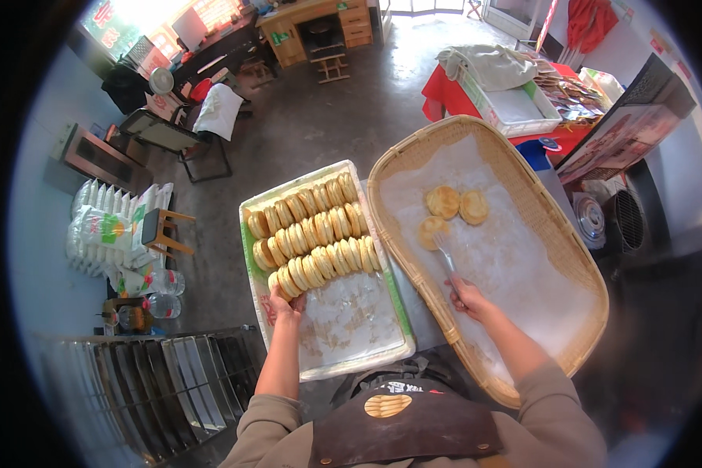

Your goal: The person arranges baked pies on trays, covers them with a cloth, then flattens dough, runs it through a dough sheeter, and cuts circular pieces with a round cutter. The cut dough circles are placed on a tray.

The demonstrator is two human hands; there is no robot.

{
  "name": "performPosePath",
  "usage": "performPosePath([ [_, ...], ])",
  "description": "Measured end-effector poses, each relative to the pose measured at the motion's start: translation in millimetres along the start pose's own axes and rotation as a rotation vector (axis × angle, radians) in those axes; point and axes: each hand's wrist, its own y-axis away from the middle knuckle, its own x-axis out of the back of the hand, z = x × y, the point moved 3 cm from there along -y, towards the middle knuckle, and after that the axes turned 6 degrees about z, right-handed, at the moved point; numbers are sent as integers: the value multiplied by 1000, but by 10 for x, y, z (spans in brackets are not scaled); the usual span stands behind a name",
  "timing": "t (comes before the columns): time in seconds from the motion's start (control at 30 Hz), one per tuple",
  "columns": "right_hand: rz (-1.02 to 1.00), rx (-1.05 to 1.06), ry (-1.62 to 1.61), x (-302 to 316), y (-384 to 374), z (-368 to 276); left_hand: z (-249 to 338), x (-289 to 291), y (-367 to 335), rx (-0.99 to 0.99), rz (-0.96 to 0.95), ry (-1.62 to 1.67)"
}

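My left hand [286, 303] is at the near left end of the front row in a white foam box [404, 343], its fingers closed around the end pastries. Golden round flat pastries [320, 267] stand on edge there in three rows, filling the far part of the paper-lined box. In my right hand [468, 298] is a silver fork-like tool [447, 256]. Its tip rests on or just over a flat pastry [430, 232] in the large woven basket [593, 292]. Two more pastries [458, 204] lie beside it on white paper.
A white crate [515, 109] with a cloth over it stands on a red-covered table beyond the basket. At left are white sacks [105, 226], a small wooden stool [166, 232], water bottles [164, 304] and a metal rack [164, 382]. Farther off stands a chair [187, 136].
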Motion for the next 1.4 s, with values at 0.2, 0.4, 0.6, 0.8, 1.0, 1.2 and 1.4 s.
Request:
performPosePath([
  [0.2, 86, 70, -48, -191, -206, -46, -48, 14, 32, -7, -70, 18],
  [0.4, 303, 584, 393, -551, 539, -540, -44, 341, -198, 73, 21, -127],
  [0.6, 132, 859, 504, -2136, 1542, -1091, -225, 391, -276, 14, 81, 113],
  [0.8, 47, 669, 870, -3873, 1308, -666, -237, 422, -273, 28, 42, 161],
  [1.0, 202, 689, 1176, -4274, 1054, -274, -258, 558, -262, 34, 13, 258],
  [1.2, 236, 748, 1250, -4373, 1192, -143, -178, 520, -256, 152, 58, 229],
  [1.4, 152, 587, 1083, -3983, 1499, -321, -127, 406, -406, 321, 180, 261],
])
